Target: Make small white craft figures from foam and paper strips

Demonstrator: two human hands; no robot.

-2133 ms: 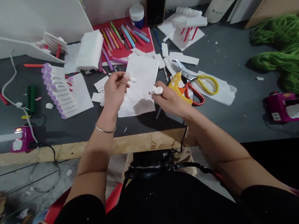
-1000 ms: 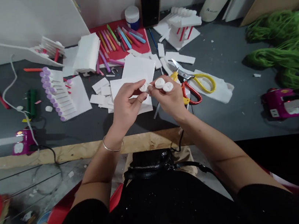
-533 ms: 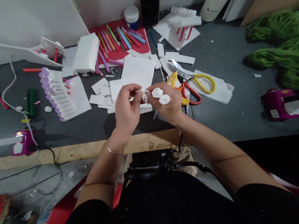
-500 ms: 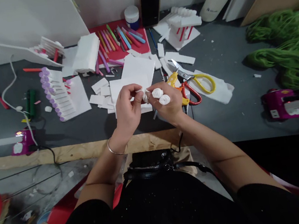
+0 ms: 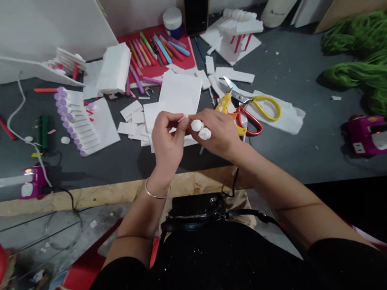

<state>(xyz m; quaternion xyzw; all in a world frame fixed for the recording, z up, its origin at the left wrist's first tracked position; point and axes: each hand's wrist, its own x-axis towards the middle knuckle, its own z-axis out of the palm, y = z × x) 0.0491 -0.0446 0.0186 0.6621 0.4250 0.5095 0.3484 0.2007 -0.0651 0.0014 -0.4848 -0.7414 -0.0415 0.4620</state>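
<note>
Fingers (image 5: 181, 127) of the left hand (image 5: 166, 141) are pinched nearly together, thumb against index, with a small white piece (image 5: 184, 117) gripped at the tips. Two white rolls (image 5: 200, 129) are held under the curled fingers of the right hand (image 5: 218, 129), round ends turned toward the wearer; the right fingertips are mostly hidden, so whether the small piece is also touched by them cannot be told. The small piece is located between the two hands, above the white sheets (image 5: 181, 84) on the bench (image 5: 299, 101).

Fine shaping seems to be in hand, judged by the close pinch. For good work, light pressure should be used, since soft material appears likely to be flattened or creased. The piece should be gripped by its edge, with small turns made at the tips. The rolls should be cradled loosely so that their coiled ends are not crushed or unwound. Wrists should be steadied, and clearance should be left from the yellow glue gun (image 5: 224, 104) and the scissors (image 5: 243, 98), both lying just beside the right hand.
</note>
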